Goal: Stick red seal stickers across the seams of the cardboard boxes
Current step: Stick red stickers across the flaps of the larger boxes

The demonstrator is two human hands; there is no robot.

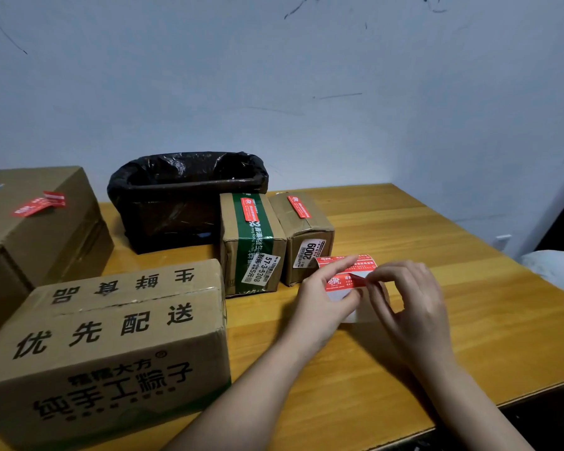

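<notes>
Two hands at work over a wooden worktop [437, 249], seen from the single head view. Left hand [323, 297] gripping a strip of red seal stickers [345, 271] on white backing, index finger laid flat along the top of the strip, thumb beneath. Right hand [411, 297] pinching the edge of one red sticker between thumb and forefinger at the middle of the strip, remaining fingers loosely curled. Strip held just above the worktop, right in front of the small plain box [302, 237], which carries a red seal [299, 206] across its top and a white label reading 2009 on its near face. Touching its left side, a second small box with green tape [251, 242], also sealed in red [250, 209] on top and labelled 57-3-5308. Nearer and further left, a large box printed with black Chinese characters [111, 346], top seam bare of any red seal. At far left, another large box [36, 229] with two red stickers [39, 203] stuck loosely on its top, ends lifted. Behind the small boxes, against the pale wall, a bin lined with a black bag [183, 196].
</notes>
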